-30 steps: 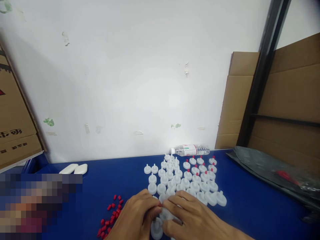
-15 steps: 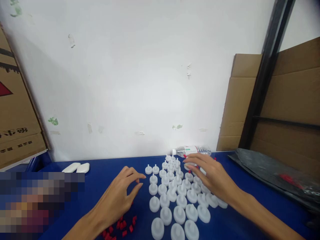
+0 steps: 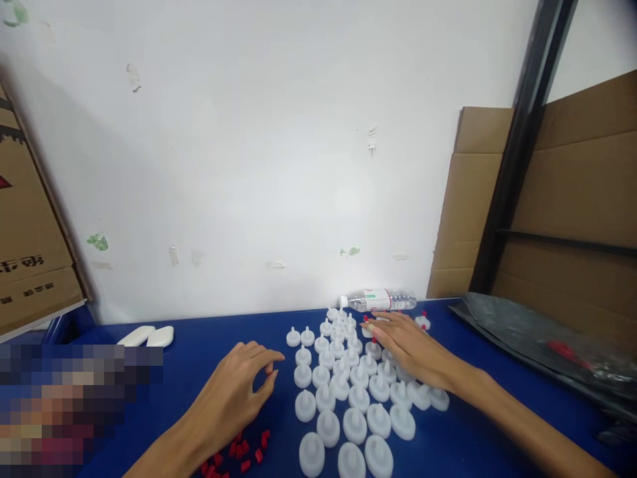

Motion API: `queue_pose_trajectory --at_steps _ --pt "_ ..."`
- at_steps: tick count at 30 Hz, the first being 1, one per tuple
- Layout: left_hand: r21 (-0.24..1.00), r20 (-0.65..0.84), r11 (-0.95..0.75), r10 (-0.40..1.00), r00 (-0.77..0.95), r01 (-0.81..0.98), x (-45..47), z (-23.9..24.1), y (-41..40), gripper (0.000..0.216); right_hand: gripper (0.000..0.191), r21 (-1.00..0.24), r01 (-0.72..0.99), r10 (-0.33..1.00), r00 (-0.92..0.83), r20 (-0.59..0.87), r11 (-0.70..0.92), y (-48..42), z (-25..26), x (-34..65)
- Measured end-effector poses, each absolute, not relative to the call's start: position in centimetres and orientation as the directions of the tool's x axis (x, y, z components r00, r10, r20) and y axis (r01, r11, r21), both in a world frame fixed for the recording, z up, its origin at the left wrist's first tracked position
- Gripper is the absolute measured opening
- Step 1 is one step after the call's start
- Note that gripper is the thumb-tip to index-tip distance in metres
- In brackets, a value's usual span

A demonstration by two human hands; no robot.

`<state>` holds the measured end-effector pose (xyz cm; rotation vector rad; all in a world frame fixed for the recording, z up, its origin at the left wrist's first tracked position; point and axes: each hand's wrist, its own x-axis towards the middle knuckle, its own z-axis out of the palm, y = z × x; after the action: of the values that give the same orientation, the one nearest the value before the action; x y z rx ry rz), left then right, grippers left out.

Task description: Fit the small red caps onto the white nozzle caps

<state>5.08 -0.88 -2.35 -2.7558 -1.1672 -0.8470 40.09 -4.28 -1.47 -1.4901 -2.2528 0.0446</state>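
Observation:
Many white round plastic caps with upright nozzles [image 3: 354, 425] stand in rough rows on the blue table [image 3: 199, 372]. My right hand [image 3: 411, 345] reaches over the back right of them, fingers stretched out and apart. Beneath its fingertips are white pieces topped with small red caps [image 3: 374, 340]; the palm hides others. Left of the rows hovers my left hand [image 3: 239, 385], its thumb and forefinger curved toward each other with a small gap. Nothing shows between them. Loose red caps [image 3: 243, 448] lie below that hand, partly hidden by the wrist.
A clear plastic bottle [image 3: 375, 300] lies on its side along the wall. Two white oval objects [image 3: 160, 336] are at the back left. Cardboard [image 3: 472, 199] and a dark plastic bag [image 3: 537, 338] stand at the right; a printed carton [image 3: 34, 265] is on the left.
My right hand has lowered and flattened over the red-capped pieces, and a capped piece behind it now shows. My left hand's thumb and forefinger have come a little closer. The view has shifted slightly.

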Motion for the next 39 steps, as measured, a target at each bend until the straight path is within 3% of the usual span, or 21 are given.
queue_pose_trajectory --at_steps 7,13,20,30,39 --pt "0.148 0.490 -0.739 0.632 0.600 0.658 5.6 -2.0 -1.7 0.025 0.063 -0.292 0.886 0.922 -0.292 0.254 0.361 -4.0 -1.5 40.8" --pt "0.230 0.433 -0.711 0.686 0.584 0.665 5.3 -1.8 -1.5 0.030 0.071 -0.305 0.896 0.938 -0.259 0.232 0.323 -3.9 -1.3 40.8" --pt "0.242 0.371 -0.688 0.718 0.590 0.685 4.7 -1.3 -1.3 0.027 0.068 -0.327 0.886 0.940 -0.272 0.207 0.329 -4.2 -1.5 40.4" --pt "0.510 -0.014 -0.557 0.756 0.654 0.655 3.0 0.7 -2.5 0.006 0.062 -0.284 0.881 0.909 -0.294 0.294 0.377 -4.5 -0.7 40.0" --pt "0.510 -0.126 -0.472 0.786 0.606 0.719 3.5 0.0 -2.8 0.005 0.056 -0.239 0.884 0.907 -0.348 0.237 0.402 -5.3 -1.1 38.3"
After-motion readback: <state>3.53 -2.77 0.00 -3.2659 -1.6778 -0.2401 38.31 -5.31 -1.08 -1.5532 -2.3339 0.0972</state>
